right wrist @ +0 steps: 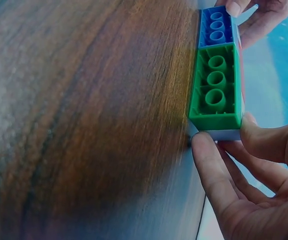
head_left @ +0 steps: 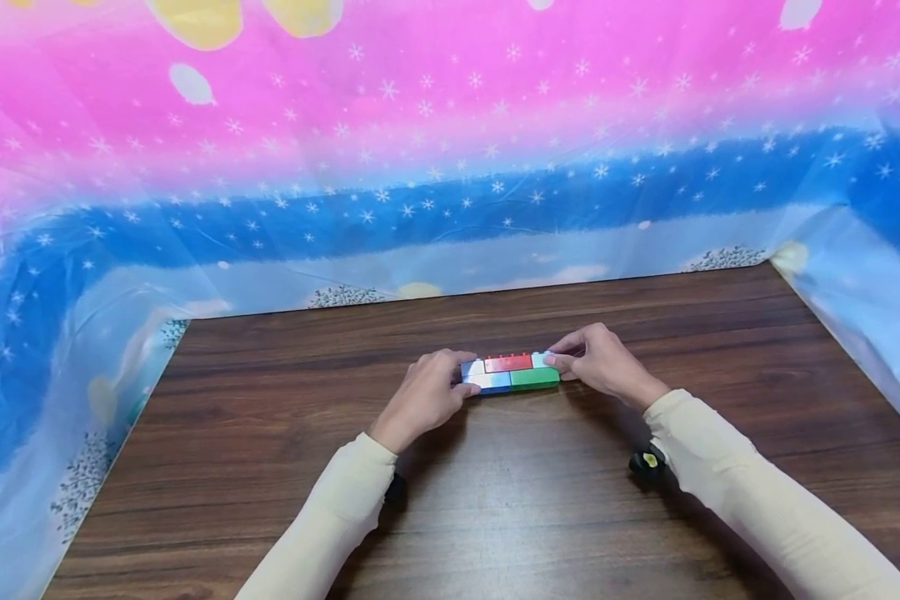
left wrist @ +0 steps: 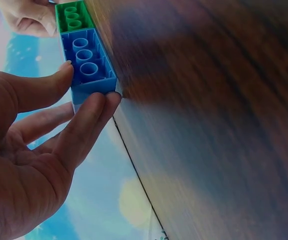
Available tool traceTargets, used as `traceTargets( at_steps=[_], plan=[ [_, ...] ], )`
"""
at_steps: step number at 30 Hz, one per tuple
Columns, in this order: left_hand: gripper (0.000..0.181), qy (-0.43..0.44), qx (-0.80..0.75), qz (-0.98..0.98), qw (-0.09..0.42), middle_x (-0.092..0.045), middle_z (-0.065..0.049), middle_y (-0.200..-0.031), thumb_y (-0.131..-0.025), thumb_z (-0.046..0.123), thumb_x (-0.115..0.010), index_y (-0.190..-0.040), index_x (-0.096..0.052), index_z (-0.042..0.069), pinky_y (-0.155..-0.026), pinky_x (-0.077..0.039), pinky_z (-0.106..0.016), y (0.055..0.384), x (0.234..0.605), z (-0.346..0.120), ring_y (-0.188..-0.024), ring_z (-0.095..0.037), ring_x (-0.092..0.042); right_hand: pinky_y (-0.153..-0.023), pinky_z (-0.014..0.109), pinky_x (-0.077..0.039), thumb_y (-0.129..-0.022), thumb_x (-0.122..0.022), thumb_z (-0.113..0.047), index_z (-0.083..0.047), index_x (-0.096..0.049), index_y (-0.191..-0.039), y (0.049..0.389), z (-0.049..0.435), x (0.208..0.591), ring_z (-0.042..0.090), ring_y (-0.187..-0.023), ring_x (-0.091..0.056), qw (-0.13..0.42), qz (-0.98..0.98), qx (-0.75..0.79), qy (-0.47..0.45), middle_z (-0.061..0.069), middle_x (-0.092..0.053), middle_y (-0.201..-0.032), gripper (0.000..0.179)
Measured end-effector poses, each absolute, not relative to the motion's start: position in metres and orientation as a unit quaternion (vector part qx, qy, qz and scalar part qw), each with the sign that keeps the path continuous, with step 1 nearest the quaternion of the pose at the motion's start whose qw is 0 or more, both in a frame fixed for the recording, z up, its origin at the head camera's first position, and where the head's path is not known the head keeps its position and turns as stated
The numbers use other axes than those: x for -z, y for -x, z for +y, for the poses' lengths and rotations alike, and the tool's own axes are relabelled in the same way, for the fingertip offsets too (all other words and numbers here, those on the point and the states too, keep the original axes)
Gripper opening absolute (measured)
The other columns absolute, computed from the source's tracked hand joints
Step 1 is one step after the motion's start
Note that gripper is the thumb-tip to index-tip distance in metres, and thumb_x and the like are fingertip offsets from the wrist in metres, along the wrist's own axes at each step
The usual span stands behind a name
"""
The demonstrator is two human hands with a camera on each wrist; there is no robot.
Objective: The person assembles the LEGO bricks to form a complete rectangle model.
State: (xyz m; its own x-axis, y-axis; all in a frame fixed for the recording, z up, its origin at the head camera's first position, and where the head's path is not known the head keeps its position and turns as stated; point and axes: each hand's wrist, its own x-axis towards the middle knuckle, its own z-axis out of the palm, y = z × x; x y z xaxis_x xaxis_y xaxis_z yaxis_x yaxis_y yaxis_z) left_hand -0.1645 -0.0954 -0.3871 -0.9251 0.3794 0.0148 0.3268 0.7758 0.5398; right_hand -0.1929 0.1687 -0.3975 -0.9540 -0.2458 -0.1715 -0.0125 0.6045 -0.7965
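A joined row of toy building bricks spans both hands in the head view. Its lower course has a blue brick and a green brick end to end. A red brick bridges them, with a pale brick on its right and another pale brick on its left. My left hand pinches the blue end between thumb and fingers. At the green end, my right hand does the same. Both wrist views show hollow undersides with round tubes, on the blue brick and green brick.
A dark brown wood-grain table lies beneath the hands. Behind and beside it hangs a pink and blue cloth with snowflakes. A black wrist device sits under the right cuff.
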Motion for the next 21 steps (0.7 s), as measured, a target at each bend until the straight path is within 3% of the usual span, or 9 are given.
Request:
traceTargets(
  at_steps=[6, 21],
  plan=[
    [0.04, -0.183, -0.28, 0.941, 0.053, -0.067, -0.013, -0.129, -0.097, 0.016, -0.071, -0.134, -0.065, 0.004, -0.08, -0.047, -0.036, 0.1661, 0.3864, -0.0956, -0.09, -0.019, -0.055, -0.082, 0.037, -0.053, -0.1, -0.068, -0.019, 0.001, -0.074, -0.118, 0.1938, 0.1672, 0.397, 0.019, -0.091, -0.068, 0.121, 0.895, 0.424, 0.071, 0.017, -0.07, -0.116, 0.027],
    [0.041, -0.187, -0.286, 0.938, 0.061, -0.066, -0.014, -0.132, -0.099, 0.016, -0.068, -0.137, -0.063, 0.002, -0.074, -0.043, -0.034, 0.1664, 0.3872, -0.0955, -0.08, -0.02, -0.052, -0.082, 0.039, -0.056, -0.1, -0.067, -0.019, 0.003, -0.074, -0.116, 0.195, 0.169, 0.3995, 0.018, -0.084, -0.072, 0.119, 0.89, 0.434, 0.077, 0.018, -0.071, -0.112, 0.028]
  ],
)
